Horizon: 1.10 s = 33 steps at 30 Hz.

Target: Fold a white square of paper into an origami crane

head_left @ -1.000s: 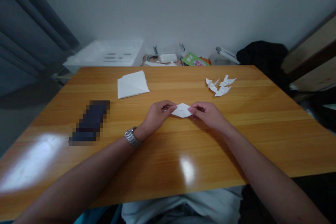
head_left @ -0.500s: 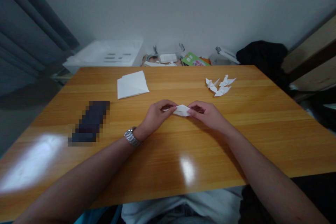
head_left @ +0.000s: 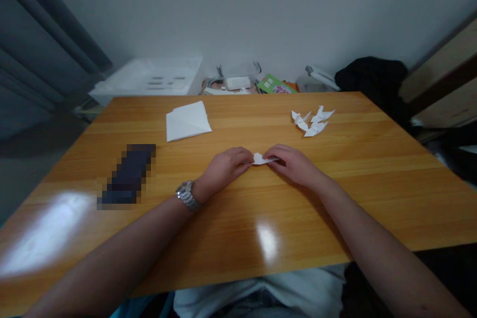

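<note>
A small folded white paper point(head_left: 260, 159) is between my two hands over the middle of the wooden table point(head_left: 223, 238). My left hand point(head_left: 229, 165), with a metal watch on its wrist, pinches the paper's left end, and the fingertips cover that end. My right hand point(head_left: 290, 163) grips the right part between thumb and fingers, where a thin edge of paper shows under the fingers. Folded white paper birds point(head_left: 315, 121) sit together at the back right. Flat white sheets point(head_left: 188, 121) lie at the back left.
A dark pixelated object point(head_left: 128, 175) lies on the table's left side. Behind the table are a white tray point(head_left: 149, 90), a green booklet point(head_left: 275, 84) and a clear container. Dark cloth point(head_left: 372, 75) is heaped at the back right.
My left hand has turned, its fingers now closing over the paper's left end. The right fingers have shifted left across the paper, and less of it shows. The birds and sheets have stayed put.
</note>
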{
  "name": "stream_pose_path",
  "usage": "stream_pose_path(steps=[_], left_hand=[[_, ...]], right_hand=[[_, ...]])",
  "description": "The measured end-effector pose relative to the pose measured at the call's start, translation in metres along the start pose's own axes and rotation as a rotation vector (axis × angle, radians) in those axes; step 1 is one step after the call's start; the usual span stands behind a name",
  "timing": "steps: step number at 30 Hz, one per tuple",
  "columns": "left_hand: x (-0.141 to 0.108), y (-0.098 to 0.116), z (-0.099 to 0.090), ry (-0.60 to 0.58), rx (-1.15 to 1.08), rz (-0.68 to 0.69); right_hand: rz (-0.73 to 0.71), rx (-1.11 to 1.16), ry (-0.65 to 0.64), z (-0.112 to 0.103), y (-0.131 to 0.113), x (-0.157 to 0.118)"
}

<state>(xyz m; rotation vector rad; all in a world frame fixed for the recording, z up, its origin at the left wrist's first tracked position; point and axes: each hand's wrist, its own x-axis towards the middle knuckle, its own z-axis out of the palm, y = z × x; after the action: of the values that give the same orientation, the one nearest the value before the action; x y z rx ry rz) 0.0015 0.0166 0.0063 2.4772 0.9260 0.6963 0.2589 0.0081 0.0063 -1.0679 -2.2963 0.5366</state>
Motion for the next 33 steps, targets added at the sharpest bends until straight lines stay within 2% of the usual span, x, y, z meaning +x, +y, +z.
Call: stream_pose_path(steps=[5,12,25,29,33], left_hand=[[-0.002,-0.001,0.004,-0.034,0.082,0.006],[-0.002,0.0,0.005,-0.069,0.205,0.117],[-0.002,0.011,0.0,-0.14,0.232,0.179],[-0.002,0.016,0.001,-0.138,0.269,0.156],[-0.002,0.019,0.002,-0.137,0.262,0.123]], right_hand=[[-0.056,-0.044,-0.025,0.002,0.005,-0.002],[-0.082,-0.128,-0.051,-0.002,0.002,-0.003],[-0.053,-0.181,-0.042,-0.001,0.0,-0.003],[-0.058,-0.174,0.0,-0.003,-0.004,-0.002],[-0.075,-0.128,-0.04,-0.003,-0.004,-0.001]])
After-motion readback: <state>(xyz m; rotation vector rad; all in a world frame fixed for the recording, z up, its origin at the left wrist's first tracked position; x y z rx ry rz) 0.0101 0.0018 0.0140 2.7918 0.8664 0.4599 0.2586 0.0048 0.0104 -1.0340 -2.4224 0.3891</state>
